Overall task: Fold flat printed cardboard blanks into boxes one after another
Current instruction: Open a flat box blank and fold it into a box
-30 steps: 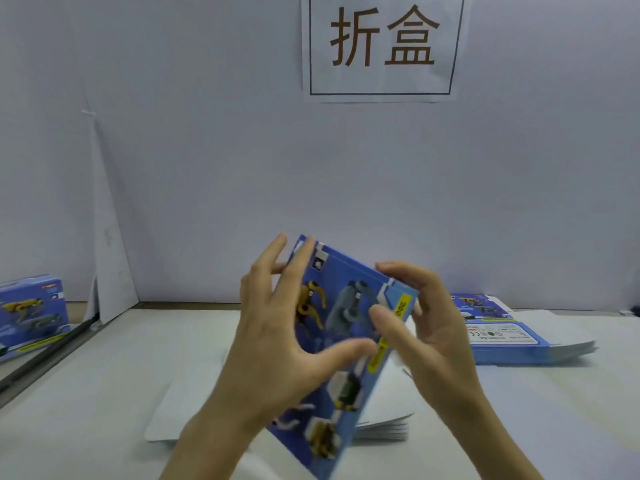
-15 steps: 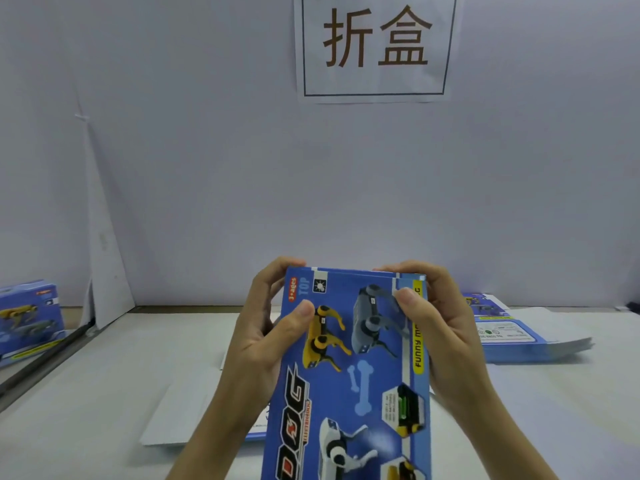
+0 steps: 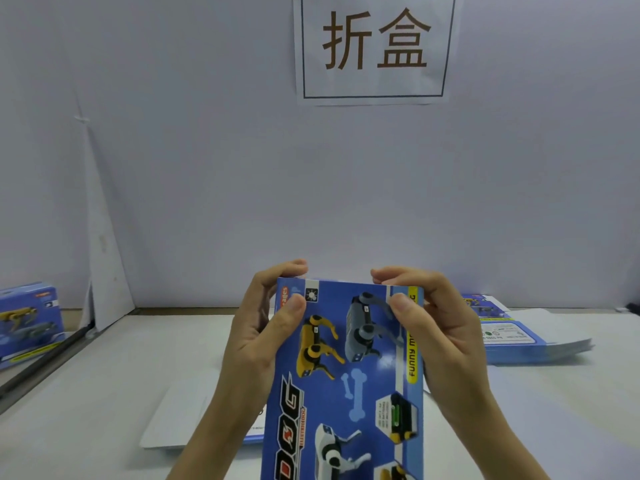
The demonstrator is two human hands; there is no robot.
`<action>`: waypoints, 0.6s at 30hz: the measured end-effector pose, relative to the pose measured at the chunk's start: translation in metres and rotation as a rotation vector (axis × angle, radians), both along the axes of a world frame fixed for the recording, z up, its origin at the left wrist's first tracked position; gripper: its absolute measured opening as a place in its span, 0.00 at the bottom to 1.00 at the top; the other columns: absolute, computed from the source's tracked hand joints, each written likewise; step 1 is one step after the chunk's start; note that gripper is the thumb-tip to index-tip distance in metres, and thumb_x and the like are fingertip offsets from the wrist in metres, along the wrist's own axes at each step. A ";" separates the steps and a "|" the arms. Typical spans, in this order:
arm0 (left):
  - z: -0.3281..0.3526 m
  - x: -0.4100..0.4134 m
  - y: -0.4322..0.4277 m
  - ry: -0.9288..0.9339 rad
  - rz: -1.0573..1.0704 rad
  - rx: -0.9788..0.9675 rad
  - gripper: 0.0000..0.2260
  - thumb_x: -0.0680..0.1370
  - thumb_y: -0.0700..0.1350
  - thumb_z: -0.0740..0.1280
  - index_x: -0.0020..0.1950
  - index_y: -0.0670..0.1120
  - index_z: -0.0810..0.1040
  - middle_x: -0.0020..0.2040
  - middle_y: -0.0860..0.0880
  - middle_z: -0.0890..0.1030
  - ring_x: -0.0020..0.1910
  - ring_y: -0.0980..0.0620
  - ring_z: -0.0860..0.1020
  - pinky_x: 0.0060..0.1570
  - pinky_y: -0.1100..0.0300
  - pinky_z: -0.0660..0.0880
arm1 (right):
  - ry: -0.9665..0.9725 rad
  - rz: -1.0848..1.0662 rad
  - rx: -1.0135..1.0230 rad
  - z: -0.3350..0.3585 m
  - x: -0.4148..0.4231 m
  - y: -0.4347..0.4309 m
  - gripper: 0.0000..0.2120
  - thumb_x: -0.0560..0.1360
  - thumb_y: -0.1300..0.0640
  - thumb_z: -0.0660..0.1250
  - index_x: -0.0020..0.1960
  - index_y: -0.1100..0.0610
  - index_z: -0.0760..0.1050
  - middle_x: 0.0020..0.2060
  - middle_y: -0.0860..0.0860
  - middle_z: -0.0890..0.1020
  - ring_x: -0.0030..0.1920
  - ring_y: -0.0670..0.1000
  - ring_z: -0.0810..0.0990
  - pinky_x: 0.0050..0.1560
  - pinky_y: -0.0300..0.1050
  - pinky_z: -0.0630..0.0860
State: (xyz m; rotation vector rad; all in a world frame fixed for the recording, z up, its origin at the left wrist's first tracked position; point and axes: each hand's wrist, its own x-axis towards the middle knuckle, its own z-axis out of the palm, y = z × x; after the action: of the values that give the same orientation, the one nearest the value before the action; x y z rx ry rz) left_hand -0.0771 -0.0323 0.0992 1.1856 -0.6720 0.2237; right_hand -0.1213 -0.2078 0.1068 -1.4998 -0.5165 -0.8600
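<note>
Blue printed cardboard blank (image 3: 349, 382), bearing yellow, grey and white robot dogs, a pale bone motif and the lettering "DOG", held in the air above the table (image 3: 86, 403) at the centre of the view, printed face toward the camera and its lower end cut off by the bottom edge of the frame. The left hand (image 3: 252, 344) grips the upper left corner: its thumb lies flat on the printed face, while its fingers (image 3: 285, 270) curl over the top edge to the hidden back. The right hand (image 3: 446, 341) grips the upper right corner in the same manner, thumb on the grey dog and fingers (image 3: 398, 276) hooked over the top edge; both hands are thus clamped on the blank, which stands nearly upright and leans slightly to the right. Beneath the forearms a white sheet (image 3: 180, 420) lies flat on the table, a blue printed strip showing at its near edge. To the right, well apart from the hands, a stack of blanks (image 3: 519, 341) rests on the table, fanned toward the right. At the far left a folded box (image 3: 27, 323) with the same print sits near the frame edge, beside a tall white card (image 3: 104, 258) propped against the wall (image 3: 207, 168). A paper sign (image 3: 375, 46) with two brown characters in a thin frame hangs on the wall above the hands.
</note>
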 end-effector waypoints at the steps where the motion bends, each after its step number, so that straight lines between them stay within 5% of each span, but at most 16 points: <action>1: 0.000 0.000 0.000 0.009 -0.011 0.012 0.12 0.73 0.50 0.66 0.56 0.56 0.77 0.55 0.54 0.82 0.43 0.44 0.84 0.33 0.56 0.81 | -0.001 -0.008 -0.006 0.000 0.000 0.000 0.06 0.72 0.50 0.63 0.46 0.46 0.78 0.53 0.46 0.83 0.38 0.52 0.79 0.36 0.53 0.76; 7: 0.001 0.004 0.007 0.223 -0.203 0.128 0.30 0.63 0.62 0.75 0.63 0.64 0.73 0.53 0.45 0.84 0.45 0.42 0.84 0.36 0.55 0.81 | -0.034 -0.055 -0.052 -0.003 0.002 0.002 0.18 0.72 0.51 0.64 0.62 0.48 0.74 0.66 0.50 0.74 0.65 0.44 0.74 0.52 0.34 0.76; 11: 0.001 0.004 0.007 0.199 -0.197 0.044 0.33 0.59 0.63 0.78 0.63 0.64 0.74 0.54 0.44 0.84 0.44 0.42 0.84 0.33 0.56 0.81 | 0.266 0.122 0.014 -0.004 0.006 -0.001 0.33 0.63 0.40 0.68 0.68 0.34 0.64 0.58 0.37 0.79 0.59 0.45 0.79 0.50 0.39 0.79; 18: 0.001 0.003 0.006 0.175 -0.184 0.071 0.27 0.66 0.55 0.72 0.64 0.68 0.70 0.55 0.49 0.83 0.47 0.44 0.84 0.36 0.58 0.80 | 0.197 0.161 0.088 -0.006 0.006 0.004 0.28 0.64 0.45 0.69 0.64 0.38 0.70 0.55 0.54 0.81 0.53 0.55 0.83 0.45 0.44 0.81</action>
State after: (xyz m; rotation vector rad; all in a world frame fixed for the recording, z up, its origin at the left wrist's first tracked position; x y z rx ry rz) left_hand -0.0745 -0.0260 0.1002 1.1880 -0.6344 -0.0587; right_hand -0.1150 -0.2042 0.1008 -1.4234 -0.4411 -0.5948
